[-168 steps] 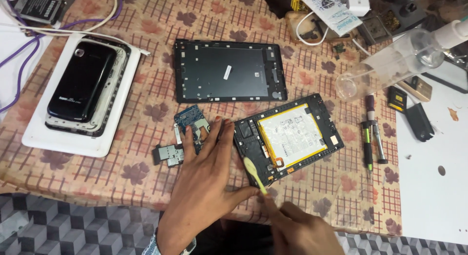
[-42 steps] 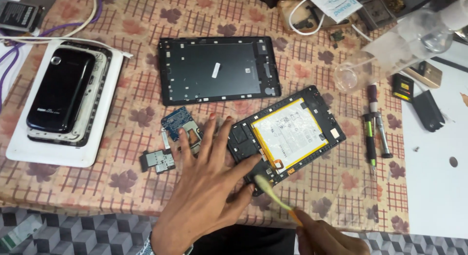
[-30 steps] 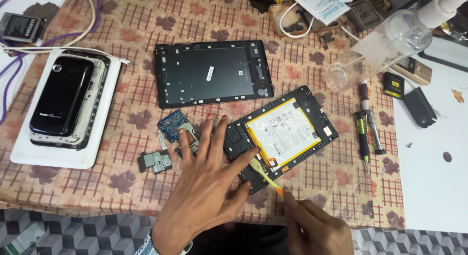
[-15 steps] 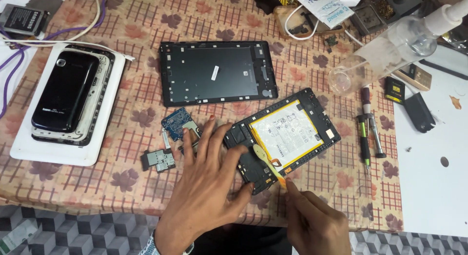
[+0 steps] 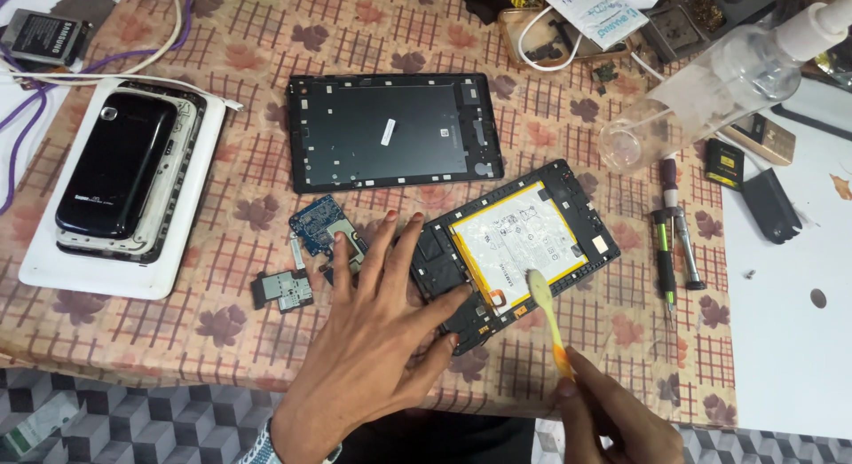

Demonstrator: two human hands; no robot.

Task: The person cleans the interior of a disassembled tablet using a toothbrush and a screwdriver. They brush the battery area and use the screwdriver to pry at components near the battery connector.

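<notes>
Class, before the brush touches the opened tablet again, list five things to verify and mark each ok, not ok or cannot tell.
1. Opened tablet held steady: ok, the left hand presses flat on its lower left corner.
2. Toothbrush gripped: ok, the right hand holds its orange handle, and the head sits over the white battery.
3. Loose blue circuit board out of the brush's path: ok, it lies left of the tablet, partly under the left fingers.
4. Clear spray bottle stable: not ok, it lies on its side near the tablet.
5. Bristles dry and clean: cannot tell.
</notes>
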